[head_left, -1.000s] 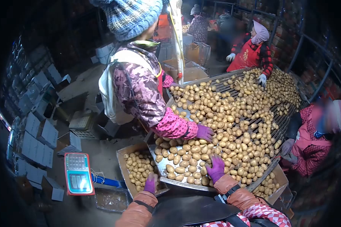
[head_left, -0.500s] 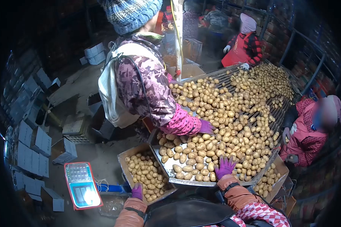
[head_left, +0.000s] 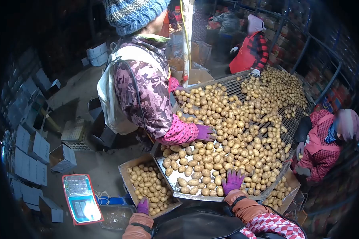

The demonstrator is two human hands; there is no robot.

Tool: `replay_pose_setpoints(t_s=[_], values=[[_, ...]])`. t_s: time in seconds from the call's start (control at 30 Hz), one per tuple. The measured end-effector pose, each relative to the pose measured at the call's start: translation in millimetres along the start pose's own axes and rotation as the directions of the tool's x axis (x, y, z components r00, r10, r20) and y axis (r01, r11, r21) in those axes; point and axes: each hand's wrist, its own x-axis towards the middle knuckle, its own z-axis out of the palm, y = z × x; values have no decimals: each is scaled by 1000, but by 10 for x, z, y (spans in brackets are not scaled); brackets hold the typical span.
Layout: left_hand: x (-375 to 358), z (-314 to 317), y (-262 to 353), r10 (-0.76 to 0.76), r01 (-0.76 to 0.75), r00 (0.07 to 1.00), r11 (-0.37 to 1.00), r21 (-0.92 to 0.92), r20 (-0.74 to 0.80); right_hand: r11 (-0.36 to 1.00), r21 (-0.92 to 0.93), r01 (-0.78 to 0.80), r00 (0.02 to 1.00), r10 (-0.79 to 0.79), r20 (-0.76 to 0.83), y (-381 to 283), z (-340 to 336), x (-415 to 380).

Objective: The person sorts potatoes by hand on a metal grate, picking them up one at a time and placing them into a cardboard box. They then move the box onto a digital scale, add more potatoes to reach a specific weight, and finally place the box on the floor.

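My right hand [head_left: 232, 181], in a purple glove, lies spread flat on the potatoes [head_left: 227, 131] at the near end of the sorting table [head_left: 195, 195]. My left hand [head_left: 143, 206], also gloved purple, rests on the near edge of a cardboard box of potatoes [head_left: 149, 185] below the table's left corner; whether it grips the rim is hard to tell. Close on my left a person in a patterned jacket and knit hat reaches a purple-gloved hand [head_left: 205, 132] onto the potato pile.
A red-framed scale [head_left: 80, 198] sits on the floor left of the box. Another box of potatoes [head_left: 283, 191] stands at the table's right corner. Two more people in red work at the far end [head_left: 251, 49] and the right side [head_left: 327, 143]. Flat cartons [head_left: 28, 151] lie at left.
My left hand has slid down from inside the box to its near edge. My right hand stayed on the potatoes, its fingers spreading. The neighbour's gloved hand drew back slightly left.
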Motion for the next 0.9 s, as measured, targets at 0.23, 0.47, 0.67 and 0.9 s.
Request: replay_pose_setpoints(t_s=[0.23,0.47,0.67,0.9], values=[[-155,-3,2,265,-263,964,936,234,23,1000,-6,3,1000,-3,-5,19,63,37],[-185,185,-107,-197,197,978,980,5,64,1000,-1,2,999,-2,-41,4,83,73],[-187,109,-23,-293,297,954,954,-53,59,999,-52,-1,999,-1,-32,30,137,98],[-292,-179,166,327,-269,935,906,326,-138,999,-47,-20,999,19,-31,1,134,100]])
